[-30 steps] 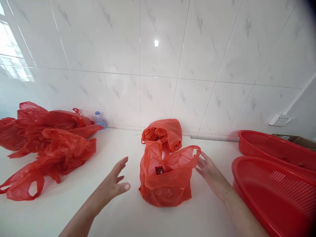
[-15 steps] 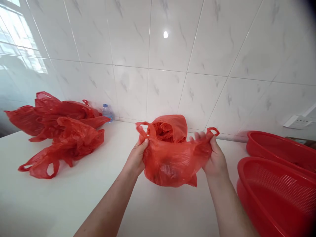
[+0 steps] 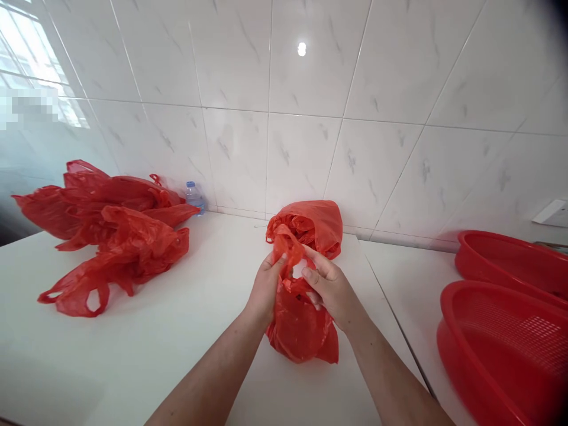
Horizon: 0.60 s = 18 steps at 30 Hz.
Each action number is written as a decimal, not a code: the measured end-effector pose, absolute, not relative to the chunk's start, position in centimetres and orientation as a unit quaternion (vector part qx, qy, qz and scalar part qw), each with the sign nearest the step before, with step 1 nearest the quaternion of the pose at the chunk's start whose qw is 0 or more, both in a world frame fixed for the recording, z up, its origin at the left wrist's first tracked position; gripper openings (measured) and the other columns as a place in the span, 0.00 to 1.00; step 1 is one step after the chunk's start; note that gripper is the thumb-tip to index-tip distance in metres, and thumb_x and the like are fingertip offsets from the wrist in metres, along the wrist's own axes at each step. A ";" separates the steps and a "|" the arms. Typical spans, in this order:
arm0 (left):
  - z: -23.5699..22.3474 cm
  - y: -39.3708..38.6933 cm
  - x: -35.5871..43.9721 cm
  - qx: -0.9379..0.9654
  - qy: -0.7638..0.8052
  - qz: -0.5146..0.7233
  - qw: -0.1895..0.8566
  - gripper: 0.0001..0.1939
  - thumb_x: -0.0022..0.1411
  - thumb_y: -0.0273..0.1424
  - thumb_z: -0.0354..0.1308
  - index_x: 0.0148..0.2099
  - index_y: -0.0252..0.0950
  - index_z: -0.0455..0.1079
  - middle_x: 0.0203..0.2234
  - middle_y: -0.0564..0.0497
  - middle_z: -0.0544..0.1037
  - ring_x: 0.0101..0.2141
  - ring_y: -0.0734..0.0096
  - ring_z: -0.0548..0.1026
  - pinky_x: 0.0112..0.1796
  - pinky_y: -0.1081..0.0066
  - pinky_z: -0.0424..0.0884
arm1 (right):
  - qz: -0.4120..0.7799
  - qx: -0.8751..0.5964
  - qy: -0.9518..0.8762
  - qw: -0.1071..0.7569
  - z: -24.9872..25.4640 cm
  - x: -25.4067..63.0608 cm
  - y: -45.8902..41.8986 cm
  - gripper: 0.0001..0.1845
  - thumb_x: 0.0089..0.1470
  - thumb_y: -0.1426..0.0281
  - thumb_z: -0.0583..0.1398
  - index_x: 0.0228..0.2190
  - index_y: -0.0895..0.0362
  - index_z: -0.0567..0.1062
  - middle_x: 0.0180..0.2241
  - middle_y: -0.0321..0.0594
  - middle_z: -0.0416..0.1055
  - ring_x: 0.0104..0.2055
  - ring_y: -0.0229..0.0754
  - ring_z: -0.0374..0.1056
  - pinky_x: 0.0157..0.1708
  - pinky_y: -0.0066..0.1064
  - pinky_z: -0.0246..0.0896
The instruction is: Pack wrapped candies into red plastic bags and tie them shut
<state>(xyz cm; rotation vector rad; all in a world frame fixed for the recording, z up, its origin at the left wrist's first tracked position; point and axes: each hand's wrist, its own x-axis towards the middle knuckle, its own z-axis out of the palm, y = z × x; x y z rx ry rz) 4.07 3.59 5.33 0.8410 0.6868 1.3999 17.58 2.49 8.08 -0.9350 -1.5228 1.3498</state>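
Note:
A red plastic bag (image 3: 302,328) hangs from both hands over the white table, its body sagging below the gathered top. My left hand (image 3: 268,284) is closed on the bag's neck and handle, thumb on top. With bent fingers, my right hand (image 3: 331,284) grips the other handle loop, and a pale gap shows between the two hands. Whatever lies inside the bag cannot be made out. Just behind the hands, against the wall, sits another red bag (image 3: 322,225) with its mouth open and crumpled red plastic within.
At the left, a heap of red plastic bags (image 3: 128,236) lies on the white table (image 3: 186,331). A small clear bottle with a blue cap (image 3: 195,198) stands behind it. Two red plastic baskets (image 3: 461,337) are at the right. A tiled wall (image 3: 239,154) closes the back.
Both hands have come together from wide apart. The bag, earlier stretched out between them, is now bunched at its top and hangs narrower. The view has shifted slightly.

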 end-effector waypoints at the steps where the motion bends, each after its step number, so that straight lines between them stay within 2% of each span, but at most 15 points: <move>1: 5.4 3.6 4.3 0.411 0.301 0.585 0.632 0.08 0.57 0.35 0.56 0.34 0.37 0.64 0.18 0.57 0.67 0.17 0.79 0.66 0.20 0.76 0.63 | 0.533 -0.384 -0.619 0.431 8.0 17.6 2.6 0.31 0.51 0.57 0.59 0.56 0.51 0.62 0.17 0.27 0.58 0.18 0.33 0.54 0.18 0.25 0.53; 4: 4.9 3.5 5.0 0.524 0.330 0.512 0.596 0.06 0.56 0.32 0.54 0.37 0.36 0.66 0.21 0.53 0.72 0.21 0.72 0.71 0.23 0.72 0.67 | 0.496 -0.416 -0.623 0.439 7.2 17.6 3.3 0.17 0.51 0.58 0.59 0.40 0.54 0.73 0.17 0.30 0.59 0.18 0.32 0.54 0.18 0.26 0.52; 5: 4.5 3.4 5.1 0.544 0.359 0.509 0.562 0.08 0.56 0.31 0.53 0.40 0.36 0.66 0.23 0.52 0.73 0.23 0.71 0.72 0.25 0.71 0.68 | 0.489 -0.429 -0.610 0.452 6.8 17.6 3.7 0.14 0.51 0.58 0.59 0.34 0.55 0.73 0.17 0.30 0.59 0.18 0.32 0.54 0.17 0.25 0.51; 7: 3.7 3.1 5.0 0.566 0.428 0.541 0.452 0.13 0.57 0.31 0.53 0.46 0.39 0.64 0.32 0.49 0.74 0.30 0.68 0.74 0.31 0.68 0.70 | 0.493 -0.452 -0.565 0.484 5.7 17.7 4.5 0.14 0.50 0.56 0.59 0.26 0.55 0.70 0.16 0.30 0.58 0.17 0.32 0.51 0.15 0.25 0.48; 10: 2.5 2.7 4.7 0.635 0.457 0.579 0.229 0.22 0.56 0.33 0.56 0.53 0.42 0.60 0.48 0.45 0.69 0.47 0.62 0.69 0.45 0.61 0.67 | 0.512 -0.477 -0.503 0.507 4.1 17.6 5.7 0.16 0.48 0.55 0.60 0.24 0.54 0.66 0.15 0.28 0.56 0.16 0.31 0.49 0.14 0.25 0.46; 12: 2.0 2.6 4.5 0.699 0.433 0.554 0.136 0.26 0.52 0.34 0.61 0.54 0.42 0.61 0.53 0.44 0.64 0.53 0.57 0.63 0.50 0.57 0.62 | 0.513 -0.484 -0.493 0.510 3.4 17.6 6.1 0.15 0.47 0.56 0.61 0.25 0.54 0.66 0.15 0.28 0.56 0.16 0.31 0.49 0.15 0.25 0.47; 13: 1.8 2.6 4.4 0.719 0.427 0.536 0.115 0.25 0.52 0.33 0.61 0.53 0.42 0.63 0.52 0.44 0.65 0.52 0.57 0.64 0.51 0.56 0.61 | 0.514 -0.482 -0.494 0.509 3.2 17.6 6.2 0.15 0.47 0.56 0.61 0.26 0.54 0.67 0.15 0.28 0.57 0.16 0.32 0.51 0.15 0.25 0.49; 16: 1.1 3.1 4.2 0.715 0.453 0.513 0.145 0.07 0.60 0.31 0.53 0.41 0.40 0.69 0.38 0.48 0.73 0.41 0.64 0.70 0.44 0.61 0.65 | 0.541 -0.444 -0.517 0.494 3.0 17.8 6.3 0.13 0.49 0.57 0.59 0.28 0.54 0.67 0.15 0.28 0.59 0.16 0.32 0.52 0.15 0.25 0.48; 18: 0.5 3.5 4.0 0.672 0.477 0.529 0.201 0.07 0.62 0.31 0.49 0.34 0.39 0.68 0.30 0.51 0.72 0.34 0.69 0.71 0.39 0.66 0.67 | 0.578 -0.393 -0.538 0.471 3.1 18.2 6.4 0.11 0.51 0.59 0.57 0.29 0.54 0.68 0.15 0.28 0.61 0.15 0.31 0.50 0.16 0.25 0.48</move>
